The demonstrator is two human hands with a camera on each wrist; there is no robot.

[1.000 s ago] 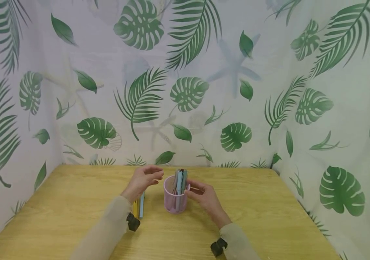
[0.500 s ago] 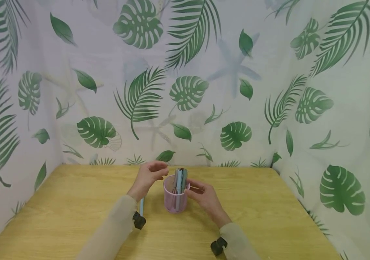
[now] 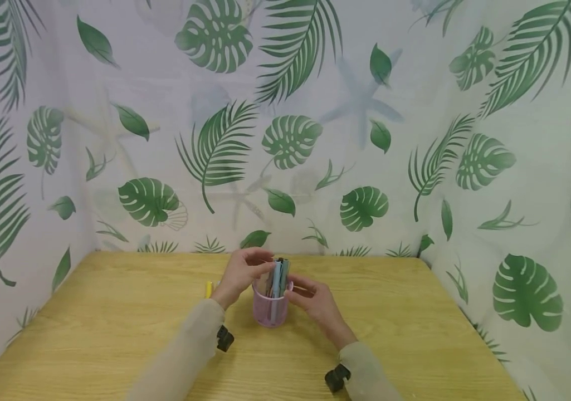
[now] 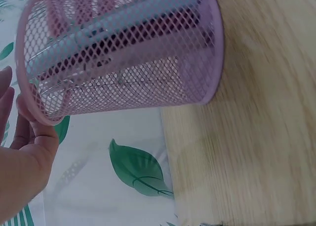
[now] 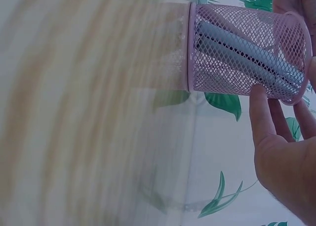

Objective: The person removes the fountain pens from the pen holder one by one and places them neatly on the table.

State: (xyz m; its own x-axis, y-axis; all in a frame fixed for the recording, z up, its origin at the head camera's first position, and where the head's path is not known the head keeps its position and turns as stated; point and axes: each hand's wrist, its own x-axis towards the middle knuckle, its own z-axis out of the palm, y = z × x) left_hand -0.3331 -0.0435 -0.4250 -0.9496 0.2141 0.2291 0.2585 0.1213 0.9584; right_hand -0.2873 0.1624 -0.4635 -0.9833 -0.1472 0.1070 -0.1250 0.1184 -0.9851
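A pink mesh pen holder (image 3: 270, 312) stands upright on the table with several pens (image 3: 277, 278) in it, light blue and grey-green among them. My right hand (image 3: 317, 303) holds the holder's right side near the rim, thumb in front and fingers behind; the right wrist view shows the thumb (image 5: 260, 112) against the mesh (image 5: 232, 82). My left hand (image 3: 242, 275) is at the upper left of the rim, fingers loosely bent beside the pen tops, with no pen visibly gripped. In the left wrist view, its fingers (image 4: 42, 142) are next to the rim (image 4: 29, 95).
A yellow pen (image 3: 209, 289) lies on the wooden table (image 3: 390, 323) left of the holder, partly hidden behind my left wrist. Leaf-patterned cloth (image 3: 305, 223) rises at the table's back and sides. Black wrist cameras (image 3: 337, 379) sit on both sleeves.
My left hand has moved right, from beside the holder to its rim and the pen tops. The light blue pen on the table is now hidden behind my left arm. My right hand has stayed put.
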